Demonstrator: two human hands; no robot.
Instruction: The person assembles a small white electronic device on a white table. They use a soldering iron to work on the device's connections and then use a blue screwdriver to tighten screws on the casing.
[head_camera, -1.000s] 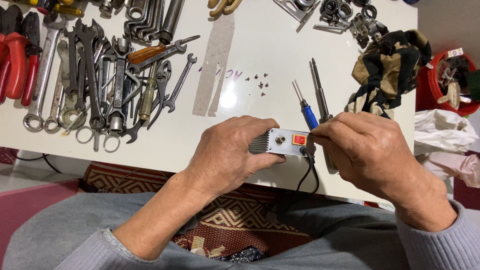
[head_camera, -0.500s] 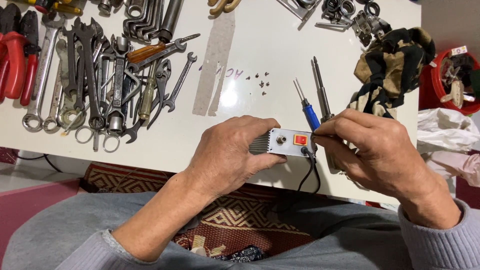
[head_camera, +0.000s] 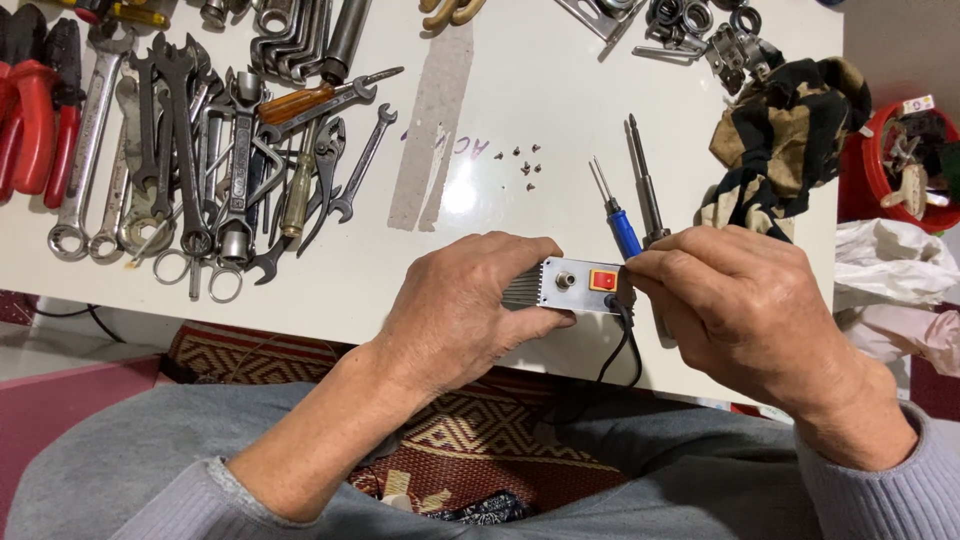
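My left hand (head_camera: 455, 310) grips a small grey metal box (head_camera: 570, 283) with a ribbed side, a round socket and a red rocker switch (head_camera: 603, 280), holding it at the near edge of the white table (head_camera: 540, 110). My right hand (head_camera: 740, 300) pinches the box's right end where a black cable (head_camera: 622, 350) leaves it and hangs down off the table. A blue-handled screwdriver (head_camera: 618, 222) and a dark grey screwdriver (head_camera: 645, 185) lie just beyond the box, their handles partly hidden by my right hand. Several tiny screws (head_camera: 530, 163) lie farther back.
Many wrenches, pliers and scissors (head_camera: 200, 150) cover the left of the table, with red-handled pliers (head_camera: 35, 110) at the far left. A black-and-tan cloth (head_camera: 790, 140) lies at the right edge, a red tub (head_camera: 900, 160) beyond it. A grey tape strip (head_camera: 435, 130) runs mid-table.
Both hands and the box have held almost still; only the view has shifted slightly.
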